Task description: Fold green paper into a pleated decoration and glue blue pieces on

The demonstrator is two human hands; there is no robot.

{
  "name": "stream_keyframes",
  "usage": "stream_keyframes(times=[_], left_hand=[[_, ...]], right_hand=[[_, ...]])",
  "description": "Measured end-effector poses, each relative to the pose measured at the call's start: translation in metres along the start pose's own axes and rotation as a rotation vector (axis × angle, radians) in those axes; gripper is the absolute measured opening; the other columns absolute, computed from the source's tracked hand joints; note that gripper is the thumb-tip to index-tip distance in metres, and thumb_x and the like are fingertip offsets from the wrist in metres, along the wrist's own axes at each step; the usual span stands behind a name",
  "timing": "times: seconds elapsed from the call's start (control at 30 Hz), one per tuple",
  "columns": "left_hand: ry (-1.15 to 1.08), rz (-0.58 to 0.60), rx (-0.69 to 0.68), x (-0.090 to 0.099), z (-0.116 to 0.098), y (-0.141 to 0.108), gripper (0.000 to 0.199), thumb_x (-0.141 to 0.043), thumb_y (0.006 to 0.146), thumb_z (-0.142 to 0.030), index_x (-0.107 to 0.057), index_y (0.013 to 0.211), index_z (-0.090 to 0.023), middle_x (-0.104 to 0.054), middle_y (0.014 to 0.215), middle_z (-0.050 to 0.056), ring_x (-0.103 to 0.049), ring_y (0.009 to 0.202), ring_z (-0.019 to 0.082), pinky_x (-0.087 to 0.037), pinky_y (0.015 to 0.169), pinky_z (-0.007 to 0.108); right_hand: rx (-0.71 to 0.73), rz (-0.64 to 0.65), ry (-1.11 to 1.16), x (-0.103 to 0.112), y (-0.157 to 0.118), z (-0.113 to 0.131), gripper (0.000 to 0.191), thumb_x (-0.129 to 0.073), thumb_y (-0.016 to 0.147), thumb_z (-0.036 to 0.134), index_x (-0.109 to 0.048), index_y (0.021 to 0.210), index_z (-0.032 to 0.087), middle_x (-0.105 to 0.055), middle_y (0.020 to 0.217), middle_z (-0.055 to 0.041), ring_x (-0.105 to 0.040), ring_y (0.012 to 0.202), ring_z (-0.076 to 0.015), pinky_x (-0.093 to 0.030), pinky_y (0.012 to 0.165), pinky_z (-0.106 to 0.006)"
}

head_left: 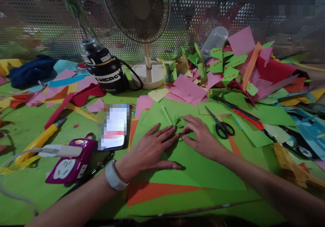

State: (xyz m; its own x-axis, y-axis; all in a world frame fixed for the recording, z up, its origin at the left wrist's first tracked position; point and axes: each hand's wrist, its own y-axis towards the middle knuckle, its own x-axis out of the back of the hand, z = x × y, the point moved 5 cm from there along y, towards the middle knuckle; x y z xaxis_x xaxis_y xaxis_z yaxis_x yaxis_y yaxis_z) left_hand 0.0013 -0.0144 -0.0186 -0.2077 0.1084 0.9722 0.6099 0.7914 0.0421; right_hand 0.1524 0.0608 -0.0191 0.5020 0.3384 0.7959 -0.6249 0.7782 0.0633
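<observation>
My left hand (154, 149) lies flat with its fingers spread on green paper sheets (203, 169), its fingertips beside a small folded green paper piece (177, 121). On the other side of that piece, my right hand (199, 135) has thumb and index finger close together near its lower edge. What those fingers pinch is too small to make out. Orange paper (157, 193) shows below the green sheets. Black scissors (223, 127) lie just beyond my right hand, partly opened.
A phone (114, 127) and a purple device (72, 161) are at the left, near a yellow tool (38, 144). Behind stand a black bottle (108, 71) and a fan (148, 71). Paper scraps (190, 88) pile up at the back right, near a red-and-black cutter (243, 113).
</observation>
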Motion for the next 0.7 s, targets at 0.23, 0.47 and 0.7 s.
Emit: stream_keyframes(times=[0.23, 0.47, 0.7], left_hand=[[-0.039, 0.045, -0.009, 0.0056, -0.0019, 0.0000, 0.089, -0.032, 0.087, -0.078, -0.026, 0.153, -0.017, -0.031, 0.156, 0.015, -0.027, 0.145, 0.029, -0.018, 0.118, 0.054], [-0.029, 0.081, -0.011, 0.0053, -0.0025, 0.0003, 0.090, -0.034, 0.087, -0.078, -0.024, 0.153, -0.019, -0.029, 0.156, 0.016, -0.025, 0.146, 0.029, -0.018, 0.117, 0.056], [-0.015, 0.062, -0.023, 0.0036, -0.0033, -0.0007, 0.090, -0.037, 0.087, -0.077, -0.023, 0.154, -0.019, -0.029, 0.157, 0.015, -0.026, 0.146, 0.030, -0.016, 0.118, 0.056]], right_hand=[[-0.049, 0.103, 0.002, 0.0017, 0.0002, -0.0005, 0.007, -0.059, 0.084, 0.014, -0.062, 0.085, 0.021, -0.050, 0.145, -0.0114, -0.035, 0.142, -0.0277, -0.025, 0.117, -0.056], [-0.028, 0.114, 0.046, 0.0022, -0.0002, -0.0017, 0.012, -0.058, 0.083, 0.011, -0.061, 0.087, 0.021, -0.050, 0.146, -0.0109, -0.034, 0.143, -0.0270, -0.022, 0.118, -0.058], [-0.022, 0.100, 0.057, 0.0023, -0.0008, -0.0012, 0.014, -0.057, 0.080, 0.008, -0.061, 0.086, 0.020, -0.050, 0.145, -0.0121, -0.034, 0.142, -0.0277, -0.027, 0.115, -0.055]])
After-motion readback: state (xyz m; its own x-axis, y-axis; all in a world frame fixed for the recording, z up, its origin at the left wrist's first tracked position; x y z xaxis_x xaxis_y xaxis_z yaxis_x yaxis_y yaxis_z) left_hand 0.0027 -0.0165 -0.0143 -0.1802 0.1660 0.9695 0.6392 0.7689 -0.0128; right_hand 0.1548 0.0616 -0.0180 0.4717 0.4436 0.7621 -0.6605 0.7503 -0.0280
